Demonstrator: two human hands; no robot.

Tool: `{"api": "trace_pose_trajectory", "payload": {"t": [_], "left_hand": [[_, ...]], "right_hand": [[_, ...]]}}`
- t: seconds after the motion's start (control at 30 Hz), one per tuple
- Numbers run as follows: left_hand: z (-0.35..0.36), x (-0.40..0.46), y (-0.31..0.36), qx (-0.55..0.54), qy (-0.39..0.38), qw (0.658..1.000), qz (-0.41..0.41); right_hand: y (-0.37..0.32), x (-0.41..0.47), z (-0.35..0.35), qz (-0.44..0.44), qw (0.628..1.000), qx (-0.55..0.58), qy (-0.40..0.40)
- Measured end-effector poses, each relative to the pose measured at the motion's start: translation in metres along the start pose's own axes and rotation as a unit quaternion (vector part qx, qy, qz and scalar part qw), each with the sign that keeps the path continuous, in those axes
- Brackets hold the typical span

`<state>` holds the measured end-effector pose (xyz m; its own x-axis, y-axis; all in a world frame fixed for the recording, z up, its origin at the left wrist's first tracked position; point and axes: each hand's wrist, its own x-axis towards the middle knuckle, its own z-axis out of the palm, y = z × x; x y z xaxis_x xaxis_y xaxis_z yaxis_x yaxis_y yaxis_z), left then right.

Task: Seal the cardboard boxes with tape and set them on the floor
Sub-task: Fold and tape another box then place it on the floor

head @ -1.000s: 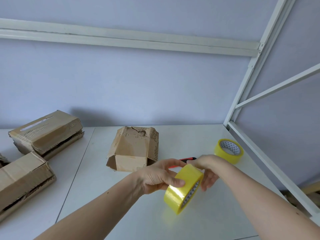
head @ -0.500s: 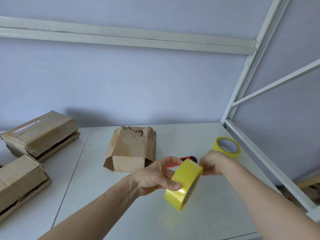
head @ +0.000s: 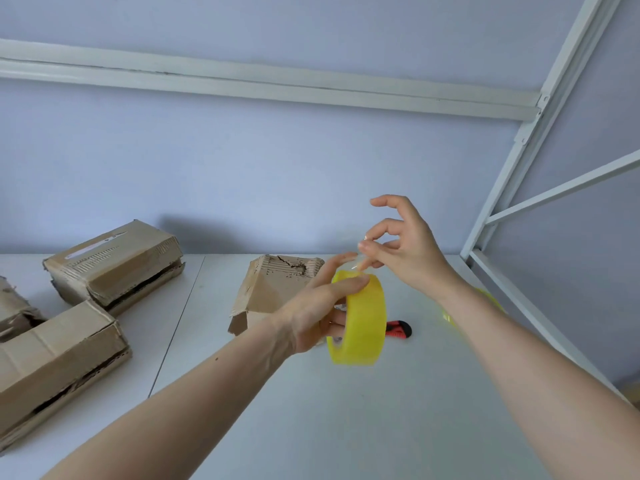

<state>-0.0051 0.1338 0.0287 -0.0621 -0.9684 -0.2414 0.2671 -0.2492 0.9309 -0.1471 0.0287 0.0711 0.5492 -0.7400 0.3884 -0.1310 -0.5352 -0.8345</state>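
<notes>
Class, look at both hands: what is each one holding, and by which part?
Left hand grips the yellow tape roll across its rim and core. Right hand pinches the roll's peeled clear tape end.

Boxes (head: 114, 263) lie left of the cutter (head: 400, 329) on the table (head: 381, 427).

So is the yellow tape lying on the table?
No, the left hand holds the yellow tape roll up above the table.

The white table (head: 346, 427) carries four worn cardboard boxes (head: 114, 261) (head: 59, 358) (head: 277, 289) (head: 14, 310), a red cutter (head: 400, 330) and, half hidden, probably a second yellow tape roll (head: 450, 317)
</notes>
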Motion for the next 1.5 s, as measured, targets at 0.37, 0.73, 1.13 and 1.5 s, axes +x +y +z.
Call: {"api": "trace_pose_trajectory", "payload": {"t": [0.37, 0.73, 1.13, 1.5], "left_hand": [[-0.01, -0.006, 0.003, 0.006, -0.012, 1.0, -0.022], [-0.014, -0.02, 0.001, -0.005, 0.007, 0.999, -0.053], [-0.018, -0.039, -0.009, -0.024, 0.075, 0.994, -0.079], [-0.043, -0.059, -0.027, -0.024, 0.115, 0.986, -0.116]], "right_hand": [[0.001, 0.013, 0.012, -0.003, 0.976, -0.216, 0.012], [0.017, 0.025, 0.027, 0.144, 0.977, -0.059, -0.143], [0.03, 0.054, 0.072, 0.12, 0.988, -0.101, -0.003], [0.061, 0.09, 0.101, 0.152, 0.98, -0.125, -0.009]]}}
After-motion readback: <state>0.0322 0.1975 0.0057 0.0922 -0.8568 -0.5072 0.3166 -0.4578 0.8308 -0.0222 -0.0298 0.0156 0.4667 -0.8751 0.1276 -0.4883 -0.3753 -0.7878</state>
